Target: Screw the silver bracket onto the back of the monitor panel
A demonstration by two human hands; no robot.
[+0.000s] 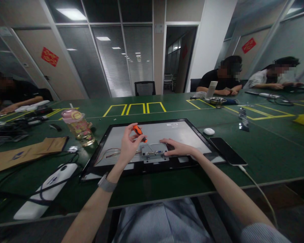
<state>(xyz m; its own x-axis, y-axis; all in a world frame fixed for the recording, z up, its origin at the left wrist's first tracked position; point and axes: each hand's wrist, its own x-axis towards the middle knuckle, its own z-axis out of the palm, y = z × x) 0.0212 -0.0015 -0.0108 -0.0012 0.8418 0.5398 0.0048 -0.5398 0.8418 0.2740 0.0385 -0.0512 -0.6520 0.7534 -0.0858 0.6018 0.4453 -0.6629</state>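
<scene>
A flat monitor panel [111, 135] lies back-side up on the green table [268, 148] in front of me. My left hand [129, 143] is closed round an orange-handled screwdriver [140, 133], whose shaft slants down to a small metal plate [154, 150] at the panel's lower middle. My right hand [176, 147] rests open and flat on the panel, fingers at the plate's right side. A thin cable bundle [108, 153] curls on the panel to the left of my left hand. A watch is on my left wrist.
A black phone [227, 150] with a white cable and a white earbud case [209, 131] lie right of the panel. A pink-lidded bottle [78, 128], brown envelope [27, 152] and white device [45, 194] sit at left. Other people sit at left and at far right.
</scene>
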